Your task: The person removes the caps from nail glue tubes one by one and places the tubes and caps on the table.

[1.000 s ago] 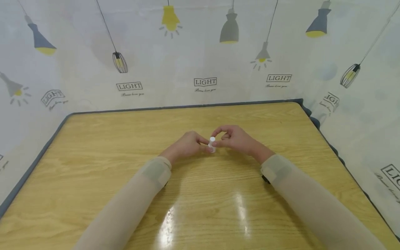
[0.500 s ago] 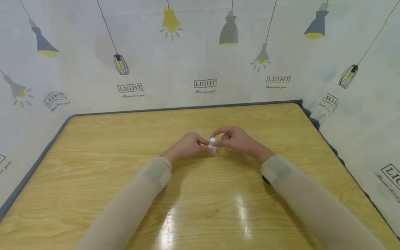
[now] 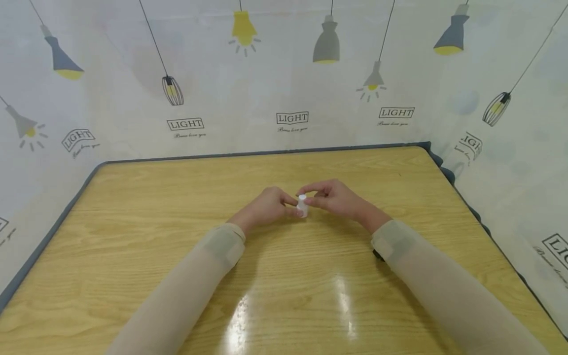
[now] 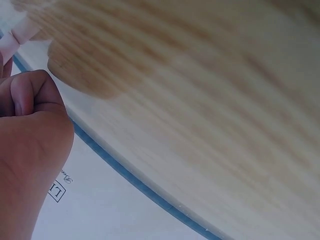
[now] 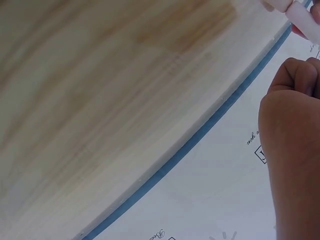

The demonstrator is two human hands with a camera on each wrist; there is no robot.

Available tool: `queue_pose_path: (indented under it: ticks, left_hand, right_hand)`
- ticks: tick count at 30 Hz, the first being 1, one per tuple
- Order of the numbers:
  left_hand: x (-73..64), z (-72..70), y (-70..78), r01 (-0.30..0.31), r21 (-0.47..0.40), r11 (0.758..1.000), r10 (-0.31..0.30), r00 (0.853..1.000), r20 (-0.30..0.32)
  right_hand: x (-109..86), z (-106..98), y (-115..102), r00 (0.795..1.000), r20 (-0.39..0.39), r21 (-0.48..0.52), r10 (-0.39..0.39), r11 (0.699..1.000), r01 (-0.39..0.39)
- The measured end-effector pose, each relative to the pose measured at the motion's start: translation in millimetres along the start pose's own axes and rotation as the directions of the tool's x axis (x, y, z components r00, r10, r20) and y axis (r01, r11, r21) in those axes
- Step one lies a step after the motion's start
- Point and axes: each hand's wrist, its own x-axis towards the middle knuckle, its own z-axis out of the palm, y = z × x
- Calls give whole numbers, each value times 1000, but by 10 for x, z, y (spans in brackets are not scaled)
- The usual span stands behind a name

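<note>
A small white bottle (image 3: 304, 209) with a white cap (image 3: 302, 197) stands upright on the wooden table, between the two hands. My left hand (image 3: 268, 204) grips its lower part from the left, thumb in front. From the right, my right hand (image 3: 336, 198) has its thumb and index finger at the cap, on opposite sides of it. Only part of the white bottle (image 4: 10, 46) shows at the upper left of the left wrist view. In the right wrist view the white bottle (image 5: 305, 23) is at the top right corner, partly covered by fingers.
The glossy wooden table (image 3: 133, 222) has a dark blue edge (image 3: 248, 152). Behind it and along its sides hangs a pale curtain (image 3: 248, 98) printed with lamps and LIGHT lettering.
My right index finger has straightened slightly and shifted left around the cap. The left hand keeps its grip on the bottle, which stays in place.
</note>
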Motion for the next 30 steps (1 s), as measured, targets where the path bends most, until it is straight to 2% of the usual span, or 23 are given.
queue_pose_path:
  ticks: [10, 16, 19, 30]
  left_hand:
    - [1, 9, 7, 7, 14, 1000, -7, 1000, 10]
    - [0, 4, 19, 13, 22, 1000, -14, 1000, 13]
    - [-4, 7, 22, 18, 22, 1000, -18, 1000, 13]
    - [-11, 10, 26, 12, 13, 1000, -12, 1000, 13]
  right_hand:
    - [-9, -5, -30, 1000, 14, 17, -5, 1000, 5]
    - [8, 8, -43, 996, 8, 53, 84, 995, -84]
    - [8, 10, -38, 995, 6, 53, 101, 993, -101]
    - [-3, 3, -18, 999, 12, 53, 44, 998, -44]
